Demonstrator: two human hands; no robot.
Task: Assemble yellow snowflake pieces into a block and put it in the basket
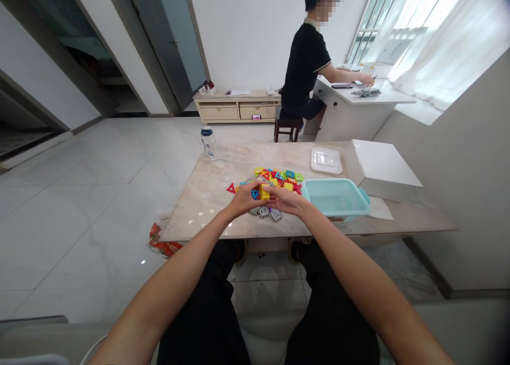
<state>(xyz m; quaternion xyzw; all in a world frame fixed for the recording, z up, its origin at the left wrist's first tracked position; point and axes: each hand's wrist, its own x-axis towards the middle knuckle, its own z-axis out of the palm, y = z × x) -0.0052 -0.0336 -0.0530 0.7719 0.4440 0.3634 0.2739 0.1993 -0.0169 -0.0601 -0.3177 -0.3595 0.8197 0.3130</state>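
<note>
Between my two hands is a small yellow plastic building piece (264, 192), held above the table. My left hand (244, 199) grips it from the left with fingers curled round. From the right, my right hand (286, 200) pinches the same piece with thumb and fingers. A blue piece (255, 194) shows next to it by my left fingers; whether it is joined to the yellow one I cannot tell. Behind and under my hands lies a pile of colourful interlocking plastic pieces (285, 180), red, yellow, green and blue. Grey pieces with window grids (275, 214) lie just below my hands.
A light-blue plastic bin (335, 212) stands right of the pile. Beyond it are a clear plastic lid (326, 160) and a white box (384, 166). A water bottle (207, 142) stands at the far left corner. Another person (305, 62) sits at a white desk behind.
</note>
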